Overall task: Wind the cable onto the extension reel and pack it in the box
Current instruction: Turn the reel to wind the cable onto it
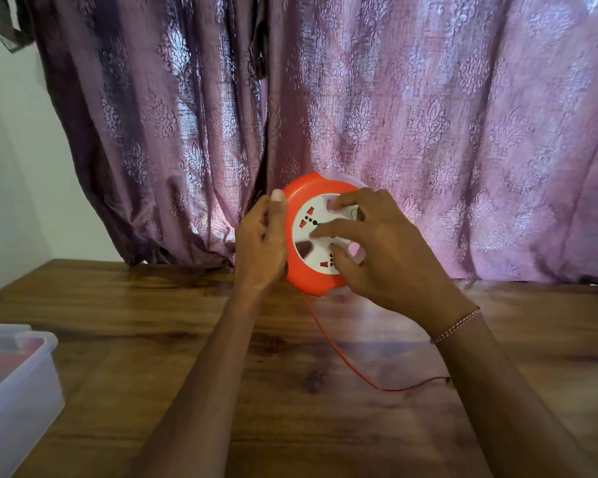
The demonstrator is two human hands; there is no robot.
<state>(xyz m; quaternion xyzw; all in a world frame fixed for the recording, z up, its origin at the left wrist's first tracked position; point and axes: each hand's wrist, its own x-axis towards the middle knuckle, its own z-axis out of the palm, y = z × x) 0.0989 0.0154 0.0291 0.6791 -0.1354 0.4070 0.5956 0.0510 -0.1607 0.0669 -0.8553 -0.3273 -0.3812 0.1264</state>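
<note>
Orange plastic formed the housing of the extension reel (302,270), which was held upright above the far middle of the wooden table (152,357), its white socket face turned toward the camera. In the head view, the only one, that face carried red shutter marks and small dark pin holes, but no brand, label or writing could be read on it; motion blur smeared the part under the fingers.

The left hand (261,243) gripped the reel's left edge, fingers curled around the rim and the thumb lying up along the orange front. The right hand (377,246) lay spread over the white face, its fingers (328,231) splayed and pressing on the disc rather than closed around anything. A thin beaded bracelet (456,326) circled the right wrist.

From the bottom of the reel an orange cable (328,343) hung down and trailed across the table toward the right, ending in a darker stretch beside the right forearm.

At the left edge of the view stood a translucent plastic box (18,384), well apart from the reel, with something red dimly showing inside. Behind the table hung a patterned purple curtain (428,115).
</note>
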